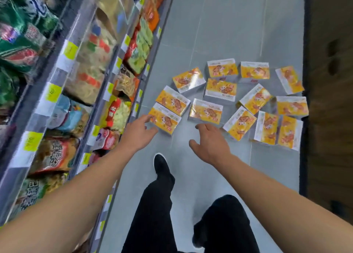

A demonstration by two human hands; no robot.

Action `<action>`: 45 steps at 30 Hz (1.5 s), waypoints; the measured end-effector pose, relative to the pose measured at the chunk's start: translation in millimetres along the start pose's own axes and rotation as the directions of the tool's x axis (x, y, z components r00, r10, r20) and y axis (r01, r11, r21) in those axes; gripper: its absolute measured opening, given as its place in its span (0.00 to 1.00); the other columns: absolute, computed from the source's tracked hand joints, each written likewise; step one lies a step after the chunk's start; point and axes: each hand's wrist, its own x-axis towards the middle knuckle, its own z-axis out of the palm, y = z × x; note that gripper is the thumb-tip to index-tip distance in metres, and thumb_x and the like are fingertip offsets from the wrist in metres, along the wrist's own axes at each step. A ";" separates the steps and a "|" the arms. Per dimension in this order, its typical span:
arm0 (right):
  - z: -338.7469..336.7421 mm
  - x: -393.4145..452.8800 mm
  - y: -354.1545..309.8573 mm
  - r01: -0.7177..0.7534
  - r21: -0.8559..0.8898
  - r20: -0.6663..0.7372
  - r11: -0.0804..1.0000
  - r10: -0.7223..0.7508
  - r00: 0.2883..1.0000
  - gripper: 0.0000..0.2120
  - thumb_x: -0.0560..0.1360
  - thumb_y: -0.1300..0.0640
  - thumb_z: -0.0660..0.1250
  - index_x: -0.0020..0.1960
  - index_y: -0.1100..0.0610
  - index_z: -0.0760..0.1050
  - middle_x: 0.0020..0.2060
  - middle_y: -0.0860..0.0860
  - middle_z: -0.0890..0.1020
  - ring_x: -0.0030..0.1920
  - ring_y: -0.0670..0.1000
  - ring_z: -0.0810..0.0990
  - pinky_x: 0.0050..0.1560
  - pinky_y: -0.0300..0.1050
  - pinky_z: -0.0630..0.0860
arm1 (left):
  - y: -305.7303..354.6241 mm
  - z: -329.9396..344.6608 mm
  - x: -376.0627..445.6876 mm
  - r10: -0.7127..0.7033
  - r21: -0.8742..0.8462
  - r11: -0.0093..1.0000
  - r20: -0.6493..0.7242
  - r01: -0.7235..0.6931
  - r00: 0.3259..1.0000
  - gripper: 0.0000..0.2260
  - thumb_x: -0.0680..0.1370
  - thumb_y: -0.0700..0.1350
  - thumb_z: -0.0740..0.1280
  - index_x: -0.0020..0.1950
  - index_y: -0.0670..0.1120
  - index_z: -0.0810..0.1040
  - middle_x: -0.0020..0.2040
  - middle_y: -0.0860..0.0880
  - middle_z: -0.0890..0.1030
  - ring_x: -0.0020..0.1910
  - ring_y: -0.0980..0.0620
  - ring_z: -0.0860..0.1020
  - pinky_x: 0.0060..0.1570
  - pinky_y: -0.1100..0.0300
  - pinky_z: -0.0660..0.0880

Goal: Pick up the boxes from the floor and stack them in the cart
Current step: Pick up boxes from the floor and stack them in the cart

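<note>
Several yellow-and-white boxes lie scattered flat on the grey tiled floor (219,33). The nearest box on the left (165,119) lies just beyond my left hand (138,132), whose fingers are spread and reach to its near corner; contact is unclear. My right hand (209,144) hovers with relaxed, spread fingers just short of the middle box (206,110). Neither hand holds anything. More boxes, such as the far one (222,68) and a right-hand one (267,127), lie further off. No cart is clearly seen.
A store shelf (63,92) full of snack bags and yellow price tags runs along the left. A dark brown wooden-looking surface (330,100) bounds the right. My black-trousered legs and black shoe (161,165) stand on the floor below the hands.
</note>
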 end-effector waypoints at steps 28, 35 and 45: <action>398.2 462.8 127.2 -0.309 0.657 0.151 0.688 0.282 0.948 0.18 0.71 0.47 0.71 0.56 0.50 0.70 0.49 0.44 0.79 0.51 0.50 0.80 0.43 0.42 0.72 | -272.8 258.9 459.2 -0.261 -0.011 0.965 -0.006 0.261 0.965 0.26 0.71 0.54 0.73 0.65 0.45 0.74 0.62 0.45 0.78 0.62 0.44 0.76 0.55 0.56 0.70; 422.2 461.6 124.0 -0.381 0.755 0.227 0.534 0.333 0.915 0.22 0.69 0.36 0.66 0.61 0.40 0.75 0.54 0.39 0.82 0.54 0.47 0.81 0.59 0.52 0.77 | -312.1 265.0 469.1 -0.299 -0.241 0.921 0.064 0.305 0.952 0.18 0.59 0.57 0.75 0.44 0.50 0.82 0.44 0.51 0.86 0.45 0.50 0.84 0.54 0.50 0.79; 234.7 328.8 81.9 -0.471 0.708 0.218 0.525 0.472 0.854 0.28 0.69 0.30 0.58 0.51 0.51 0.80 0.48 0.52 0.83 0.49 0.57 0.80 0.55 0.58 0.77 | -166.7 152.8 322.6 -0.369 -0.597 0.714 0.122 0.366 0.921 0.07 0.74 0.51 0.71 0.51 0.59 0.82 0.46 0.54 0.84 0.43 0.56 0.78 0.43 0.58 0.70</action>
